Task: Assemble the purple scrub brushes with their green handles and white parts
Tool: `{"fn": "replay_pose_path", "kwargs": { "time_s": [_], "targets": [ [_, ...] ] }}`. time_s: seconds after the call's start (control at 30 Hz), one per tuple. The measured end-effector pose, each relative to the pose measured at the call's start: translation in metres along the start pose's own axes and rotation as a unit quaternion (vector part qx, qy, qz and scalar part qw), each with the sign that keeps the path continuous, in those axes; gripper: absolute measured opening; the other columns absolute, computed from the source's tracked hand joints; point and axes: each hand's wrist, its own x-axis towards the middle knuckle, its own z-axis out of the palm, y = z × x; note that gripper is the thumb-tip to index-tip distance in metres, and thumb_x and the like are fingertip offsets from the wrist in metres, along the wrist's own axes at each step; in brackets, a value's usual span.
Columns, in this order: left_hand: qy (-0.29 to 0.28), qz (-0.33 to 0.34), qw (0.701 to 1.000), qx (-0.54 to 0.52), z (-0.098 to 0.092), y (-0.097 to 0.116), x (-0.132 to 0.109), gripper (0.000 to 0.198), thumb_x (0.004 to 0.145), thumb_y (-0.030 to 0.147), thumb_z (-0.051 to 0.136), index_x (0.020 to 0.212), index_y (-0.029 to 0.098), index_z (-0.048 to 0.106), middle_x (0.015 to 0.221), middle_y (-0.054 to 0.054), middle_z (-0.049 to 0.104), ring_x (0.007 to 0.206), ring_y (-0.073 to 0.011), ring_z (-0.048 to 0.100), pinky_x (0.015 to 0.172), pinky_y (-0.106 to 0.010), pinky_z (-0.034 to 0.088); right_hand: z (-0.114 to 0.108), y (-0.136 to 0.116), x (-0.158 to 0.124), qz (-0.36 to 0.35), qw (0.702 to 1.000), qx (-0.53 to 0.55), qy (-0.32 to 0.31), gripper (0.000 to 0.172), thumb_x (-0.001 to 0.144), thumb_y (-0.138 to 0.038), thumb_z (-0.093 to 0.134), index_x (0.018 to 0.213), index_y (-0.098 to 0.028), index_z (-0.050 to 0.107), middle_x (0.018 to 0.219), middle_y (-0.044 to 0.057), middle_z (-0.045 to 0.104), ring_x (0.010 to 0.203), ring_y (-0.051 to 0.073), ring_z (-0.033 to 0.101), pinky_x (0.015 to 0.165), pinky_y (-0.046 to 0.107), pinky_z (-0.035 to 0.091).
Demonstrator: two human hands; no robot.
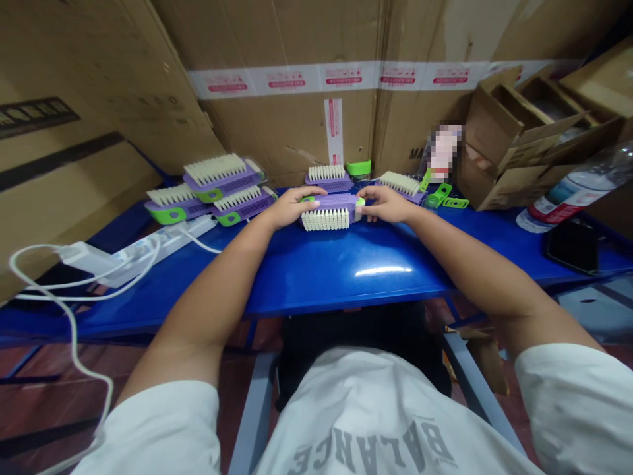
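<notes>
White shirt (pixel 366 409), then bare blue table (pixel 346 277) edge; left hand (pixel 287 208), right hand (pixel 390 203) grip brush (pixel 329 210) ends.

The person wears a white short-sleeved T-shirt (pixel 356 409) with grey block capitals (pixel 368 448) reading BALANCE across the chest, near in the scene. Its 2 loose sleeves, the left sleeve (pixel 158 429) and the right sleeve (pixel 578 402), end above the elbows. The forearms are bare to the left hand (pixel 289 208) and right hand (pixel 388 204).

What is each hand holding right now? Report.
Left hand: closed on the purple brush, left end.
Right hand: closed on the same brush, right end.
</notes>
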Motion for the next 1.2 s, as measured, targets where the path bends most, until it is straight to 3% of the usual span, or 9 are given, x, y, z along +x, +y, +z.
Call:
{"fn": "replay_pose_path", "kwargs": {
  "time_s": [0.23,0.73,0.97,1.2],
  "targets": [
    [-0.001,-0.04,0.999,-0.028,0.002,-0.002,0.002,0.077,0.085,0.074,0.08,0.138,0.018,0.087,0.145,-0.015,0.084,0.133,-0.0418,0.076,0.12,-0.058,0.058,0.004,0.0,0.0,0.042,0.99,0.136,0.015,0.041,0.081,-0.021,0.105,0.104,-0.02,0.071,0.084,-0.002,0.082,0.06,0.013,0.078,0.059,0.024,0.067],
    [-0.012,-0.022,0.999,-0.04,-0.001,-0.005,0.002,0.074,0.086,0.071,0.081,0.138,0.02,0.089,0.144,-0.014,0.085,0.135,-0.0439,0.075,0.123,-0.06,0.056,0.002,-0.005,-0.002,0.052,0.986,0.158,-0.022,0.03,0.091,-0.012,0.097,0.102,-0.018,0.07,0.083,0.001,0.085,0.064,0.014,0.081,0.063,0.023,0.068],
    [-0.014,-0.015,0.999,-0.038,-0.001,-0.004,0.001,0.072,0.086,0.07,0.08,0.137,0.02,0.089,0.145,-0.013,0.085,0.137,-0.0444,0.075,0.124,-0.06,0.055,0.006,-0.021,-0.008,0.158,0.968,0.197,-0.004,0.01,0.112,-0.012,0.07,0.106,-0.02,0.067,0.076,0.001,0.081,0.061,0.016,0.082,0.063,0.025,0.071],
    [-0.022,-0.012,0.999,-0.032,-0.002,-0.003,0.002,0.074,0.086,0.071,0.079,0.137,0.02,0.089,0.144,-0.014,0.085,0.135,-0.0438,0.076,0.122,-0.059,0.056,0.014,-0.035,-0.01,0.23,0.948,0.217,-0.024,0.01,0.118,-0.02,0.055,0.123,-0.02,0.064,0.084,0.004,0.083,0.057,0.02,0.081,0.059,0.032,0.073]
  ]
}}
